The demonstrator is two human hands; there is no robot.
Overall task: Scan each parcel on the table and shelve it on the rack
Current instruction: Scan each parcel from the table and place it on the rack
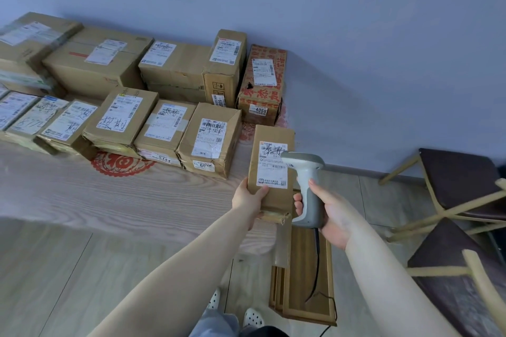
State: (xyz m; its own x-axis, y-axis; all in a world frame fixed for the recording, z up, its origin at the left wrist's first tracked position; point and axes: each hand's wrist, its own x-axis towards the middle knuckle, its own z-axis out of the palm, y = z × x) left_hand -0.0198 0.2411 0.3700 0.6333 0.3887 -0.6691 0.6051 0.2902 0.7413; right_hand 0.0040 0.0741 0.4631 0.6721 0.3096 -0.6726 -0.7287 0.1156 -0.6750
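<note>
the parcel in hand [271, 172] is a slim brown carton, held upright just off the table's right edge, at about four o'clock from the middle of the view. its white shipping label [272, 164] faces the camera, with black handwriting across the barcode near its top. the left hand [250, 195] grips the carton low on its left side, thumb laid on the front just under the label and the other fingers hidden behind. the right hand [325, 212] is wrapped round the grey handle of the scanner [304, 186], fingers curled at the front; whether one presses the trigger cannot be told. the scanner's head sits at three o'clock from the label, touching or just overlapping the carton's right edge and looking too close and too side-on to read it.

to scan well, i would draw the scanner back and turn its window square to the barcode, tilt the carton a little so the glossy label throws no glare, and keep the thumb clear of the printed bars. the scrawl over the code may spoil a read, so try the lower barcode if the top one fails.

at ten o'clock the table [82, 194] carries rows of other parcels [120, 115] waiting. a wooden crate [304, 276] stands on the floor at six o'clock, the scanner's cable trailing over it, and chairs [460, 189] lie at three o'clock. the rack is not in view.
</note>
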